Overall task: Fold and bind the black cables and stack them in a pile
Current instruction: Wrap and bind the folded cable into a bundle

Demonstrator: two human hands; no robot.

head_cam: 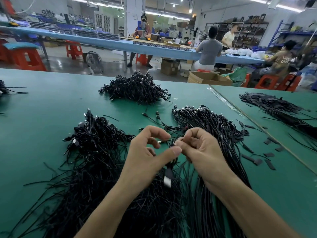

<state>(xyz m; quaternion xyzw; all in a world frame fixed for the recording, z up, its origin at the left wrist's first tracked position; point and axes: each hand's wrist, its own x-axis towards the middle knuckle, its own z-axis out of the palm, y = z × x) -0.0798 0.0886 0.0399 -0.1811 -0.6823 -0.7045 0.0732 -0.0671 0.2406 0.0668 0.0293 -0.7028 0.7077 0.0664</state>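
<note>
1. Your left hand (147,152) is raised over the green table (42,109). Its fingers are curled and the thumb reaches right, pressing on a folded black cable (171,143).
2. Your right hand (200,150) meets the left at the fingertips. Its fingers are tightly curled and pinch the same cable. You can't tell if anything else is in that pinch.
3. The cable is held between both hands, off the table. A small metal plug (159,142) pokes out under your left index finger. A second connector (167,179) hangs blurred below the thumbs.
4. A tangled heap (92,138) of black cables lies on the left, running under your left forearm.
5. A straight-laid bunch (214,131) of cables lies on the right under your right wrist, plug ends at the far side.
6. A far heap (135,88) of cables sits at centre, well apart from your hands.
7. Black strips (274,107) are piled far right, with some scattered nearer.
8. People sit at a long blue bench (103,41) behind.
</note>
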